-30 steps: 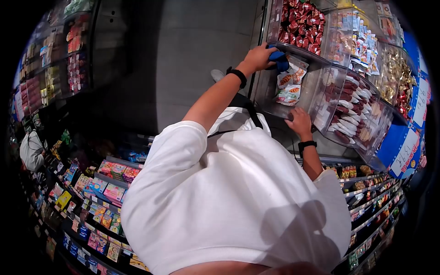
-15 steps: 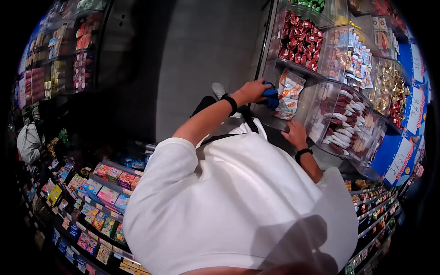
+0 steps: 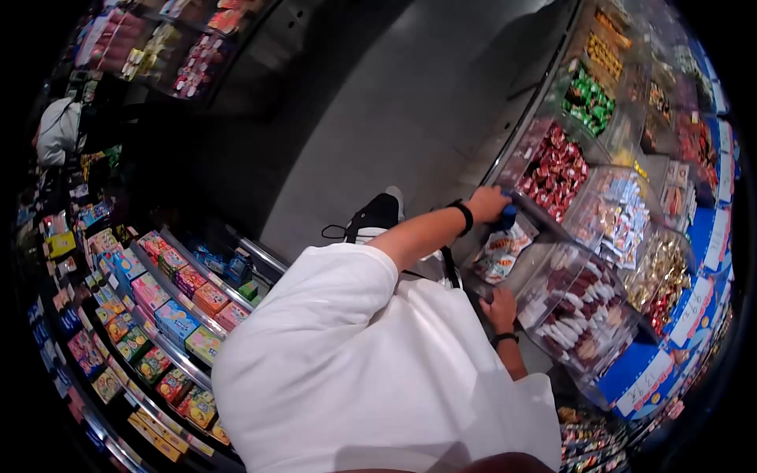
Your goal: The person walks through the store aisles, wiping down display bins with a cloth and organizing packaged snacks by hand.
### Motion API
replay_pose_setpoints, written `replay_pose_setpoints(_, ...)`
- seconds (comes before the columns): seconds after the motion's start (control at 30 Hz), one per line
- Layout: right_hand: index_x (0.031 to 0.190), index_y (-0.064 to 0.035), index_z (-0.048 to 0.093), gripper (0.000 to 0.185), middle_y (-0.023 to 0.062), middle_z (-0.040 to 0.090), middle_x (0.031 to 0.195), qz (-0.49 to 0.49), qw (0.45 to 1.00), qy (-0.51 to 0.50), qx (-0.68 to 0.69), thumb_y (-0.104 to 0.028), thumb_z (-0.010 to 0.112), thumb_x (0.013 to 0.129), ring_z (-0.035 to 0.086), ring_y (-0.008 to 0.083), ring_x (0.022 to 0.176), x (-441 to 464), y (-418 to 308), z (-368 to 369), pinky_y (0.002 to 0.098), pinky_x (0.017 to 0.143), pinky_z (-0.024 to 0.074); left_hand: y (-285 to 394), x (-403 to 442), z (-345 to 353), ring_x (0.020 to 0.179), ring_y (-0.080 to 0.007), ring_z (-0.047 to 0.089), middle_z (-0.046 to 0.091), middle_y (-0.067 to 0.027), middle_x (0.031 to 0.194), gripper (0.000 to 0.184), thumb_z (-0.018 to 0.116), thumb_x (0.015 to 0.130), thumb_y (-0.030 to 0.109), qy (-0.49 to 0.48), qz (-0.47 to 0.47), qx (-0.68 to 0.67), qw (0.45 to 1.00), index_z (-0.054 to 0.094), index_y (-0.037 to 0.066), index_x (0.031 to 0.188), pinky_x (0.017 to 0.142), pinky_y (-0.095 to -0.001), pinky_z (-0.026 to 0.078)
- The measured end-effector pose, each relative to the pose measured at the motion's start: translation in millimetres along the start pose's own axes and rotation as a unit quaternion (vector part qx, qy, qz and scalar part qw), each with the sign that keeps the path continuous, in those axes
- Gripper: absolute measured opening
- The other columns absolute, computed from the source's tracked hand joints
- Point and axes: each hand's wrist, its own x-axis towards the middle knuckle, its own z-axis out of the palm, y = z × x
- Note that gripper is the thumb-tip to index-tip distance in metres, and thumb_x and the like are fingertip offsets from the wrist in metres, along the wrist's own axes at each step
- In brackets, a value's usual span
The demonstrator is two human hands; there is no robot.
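Observation:
My left hand (image 3: 490, 204) is closed around a blue cloth (image 3: 507, 217), pressed near the upper corner of a clear plastic bin. Only part of the cloth shows past my fingers. Just below it in that bin lie white and orange snack packets (image 3: 505, 251). My right hand (image 3: 501, 310) rests at the bin's near edge, fingers apart, with nothing visible in it. Beside that hand stands a clear bin of brown and white wrapped sweets (image 3: 579, 311).
Bins of red-wrapped sweets (image 3: 555, 169), green-wrapped sweets (image 3: 588, 102) and gold-wrapped sweets (image 3: 658, 268) continue along the display. Blue price signs (image 3: 643, 382) line its far side. Shelves of boxed snacks (image 3: 177, 315) stand behind at left. Grey floor (image 3: 378, 102) runs alongside.
My view has turned, so the bins appear lower and tilted. My left hand with the blue cloth has shifted toward the divider by the red-wrapped sweets. My right hand stays at the bin's edge.

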Motion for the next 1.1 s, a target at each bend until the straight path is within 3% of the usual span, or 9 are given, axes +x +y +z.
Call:
replay_pose_setpoints(0.07,0.094,-0.0052,0.061,0.043,0.0124,0.060,0.099,0.047,0.998,-0.050,-0.004,-0.038,0.077,0.070,0.058,0.0329,0.096,1,-2,-1,0.0453,0.077,0.0495,2,-24,6,0.088,-0.0347,0.066,0.066,-0.0170,0.094,0.032,0.066,0.074,0.028,-0.043,0.010,0.012,0.999,0.067,0.017,0.105,0.073,-0.0455,0.053)
replay_pose_setpoints(0.23,0.096,-0.0048,0.061,0.044,0.0134,0.059,0.099,0.035,0.998,-0.053,0.005,-0.036,0.077,0.069,0.056,0.0340,0.097,1,-2,0,0.0459,0.080,0.0478,-8,-59,-23,0.099,-0.0297,0.066,0.070,-0.0117,0.110,0.056,0.073,0.073,0.045,-0.470,0.103,-0.040,0.876,0.067,0.010,0.117,0.087,-0.0400,0.052)
replay_pose_setpoints(0.33,0.098,-0.0038,0.060,0.044,0.0174,0.058,0.098,0.047,0.995,-0.080,0.024,-0.033,0.077,0.070,0.055,0.0374,0.095,-3,10,15,0.0480,0.080,0.0472,-39,-76,-60,0.100,-0.0321,0.066,0.070,-0.0131,0.109,0.053,0.074,0.071,0.041,-0.309,0.063,-0.092,0.944,0.068,0.009,0.113,0.086,-0.0411,0.052)
replay_pose_setpoints(0.47,0.105,-0.0093,0.062,0.040,0.0194,0.059,0.100,0.068,0.972,-0.222,0.015,-0.036,0.069,0.076,0.058,0.0386,0.097,22,20,9,0.0518,0.079,0.0492,-121,-76,-91,0.101,-0.0298,0.067,0.070,-0.0113,0.111,0.048,0.069,0.073,0.038,-0.236,-0.100,-0.164,0.953,0.068,0.012,0.113,0.084,-0.0413,0.053)
replay_pose_setpoints(0.57,0.102,-0.0099,0.064,0.036,0.0179,0.060,0.098,0.088,0.954,-0.286,0.018,-0.036,0.067,0.077,0.059,0.0366,0.095,98,4,-4,0.0508,0.079,0.0495,-190,-89,-134,0.102,-0.0280,0.066,0.069,-0.0097,0.114,0.052,0.068,0.072,0.038,-0.159,-0.133,-0.198,0.958,0.065,0.019,0.120,0.084,-0.0398,0.054)
replay_pose_setpoints(0.73,0.098,-0.0108,0.067,0.031,0.0154,0.063,0.096,0.099,0.924,-0.370,-0.001,-0.035,0.063,0.079,0.061,0.0334,0.093,230,-53,-50,0.0491,0.080,0.0500,-338,-129,-190,0.093,-0.0255,0.068,0.070,-0.0140,0.106,0.056,0.069,0.073,0.035,0.022,-0.229,-0.332,0.915,0.062,0.002,0.118,0.081,-0.0369,0.055)
replay_pose_setpoints(0.8,0.096,-0.0112,0.069,0.029,0.0145,0.064,0.094,0.099,0.910,-0.401,-0.014,-0.034,0.061,0.080,0.061,0.0321,0.092,280,-81,-70,0.0484,0.080,0.0502,-398,-152,-219,0.090,-0.0252,0.068,0.070,-0.0135,0.106,0.057,0.071,0.072,0.035,0.074,-0.248,-0.430,0.865,0.062,0.003,0.118,0.081,-0.0366,0.054)
replay_pose_setpoints(1.0,0.091,-0.0123,0.073,0.028,0.0115,0.067,0.091,0.106,0.831,-0.534,-0.113,-0.033,0.056,0.082,0.063,0.0281,0.089,432,-175,-117,0.0463,0.081,0.0507,-532,-226,-312,0.107,-0.0315,0.064,0.065,-0.0194,0.117,0.067,0.073,0.075,0.035,0.369,-0.429,-0.359,0.742,0.053,0.002,0.129,0.091,-0.0388,0.051)
replay_pose_setpoints(1.1,0.089,-0.0128,0.075,0.029,0.0100,0.068,0.090,0.107,0.770,-0.593,-0.208,-0.032,0.053,0.083,0.064,0.0262,0.087,523,-236,-122,0.0453,0.081,0.0510,-597,-249,-345,0.108,-0.0345,0.063,0.064,-0.0208,0.117,0.065,0.073,0.076,0.036,0.449,-0.446,-0.344,0.693,0.052,0.003,0.127,0.091,-0.0402,0.049)
